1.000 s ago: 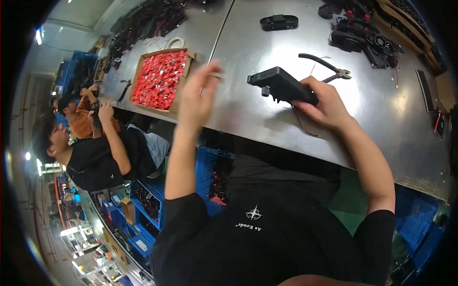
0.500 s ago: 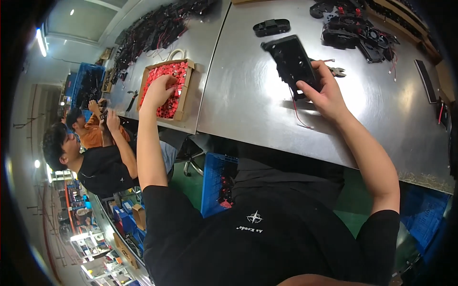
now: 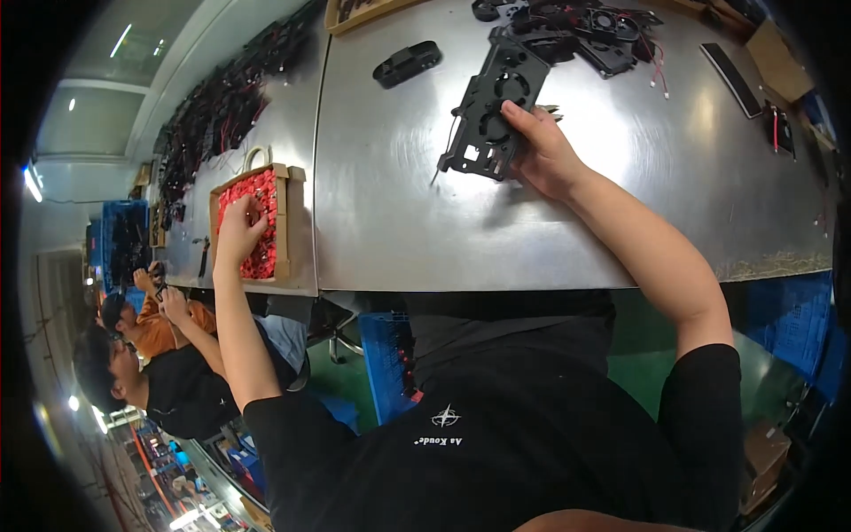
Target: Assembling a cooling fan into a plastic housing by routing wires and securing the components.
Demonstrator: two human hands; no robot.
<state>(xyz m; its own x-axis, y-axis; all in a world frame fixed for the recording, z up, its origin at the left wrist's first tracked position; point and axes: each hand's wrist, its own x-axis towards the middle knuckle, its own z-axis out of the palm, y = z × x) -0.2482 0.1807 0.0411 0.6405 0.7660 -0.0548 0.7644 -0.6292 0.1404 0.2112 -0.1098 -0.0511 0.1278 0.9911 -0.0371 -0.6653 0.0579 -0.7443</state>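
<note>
My right hand (image 3: 551, 158) grips a black plastic housing (image 3: 499, 97) by its right edge, thumb on the face. Two round openings and some square cut-outs show in that face, and a thin wire hangs by its lower left corner. My left hand (image 3: 239, 232) is in a shallow cardboard box (image 3: 282, 222) of small red parts (image 3: 260, 262). Its fingers are bent together among the parts; whatever is between them cannot be made out. Pliers (image 3: 551, 113) lie on the metal table behind my right hand, mostly hidden.
An oval black part (image 3: 408, 64) lies near the housing. More black housings (image 3: 603, 35) with wires are piled at the far right, near a long black strip (image 3: 731, 80). Black parts (image 3: 222, 106) heap at the far left. Co-workers (image 3: 191, 381) sit left; a blue crate (image 3: 383, 363) stands below.
My right hand has turned the housing, so its face with the round openings now shows. My left hand stays in the red parts, fingers more closed. The whole view has shifted.
</note>
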